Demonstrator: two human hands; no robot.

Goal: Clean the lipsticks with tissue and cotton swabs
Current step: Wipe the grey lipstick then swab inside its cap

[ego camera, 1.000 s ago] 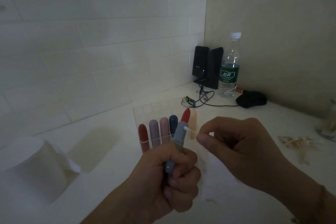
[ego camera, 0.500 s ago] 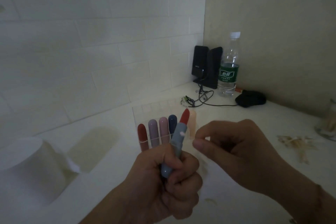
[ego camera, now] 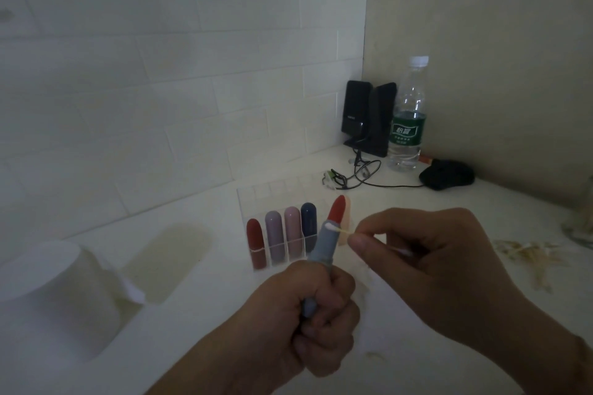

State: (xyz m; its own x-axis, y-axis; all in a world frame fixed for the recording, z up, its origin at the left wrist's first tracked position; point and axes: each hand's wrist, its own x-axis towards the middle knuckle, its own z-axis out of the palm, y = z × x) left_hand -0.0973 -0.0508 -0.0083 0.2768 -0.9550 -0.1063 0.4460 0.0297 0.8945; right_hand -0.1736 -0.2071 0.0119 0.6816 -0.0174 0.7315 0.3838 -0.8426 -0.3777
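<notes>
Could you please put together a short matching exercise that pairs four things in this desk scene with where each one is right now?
Things:
1. open lipstick
2. cotton swab
3. water bottle
4. toilet paper roll

Places:
A. standing in the far corner beside the black speakers
B. pinched in the right hand, tip at the lipstick's collar
C. on the desk at the near left
D. upright in the grip of the left hand

Pairs: 1-D, 2-B, 3-A, 4-C
</notes>
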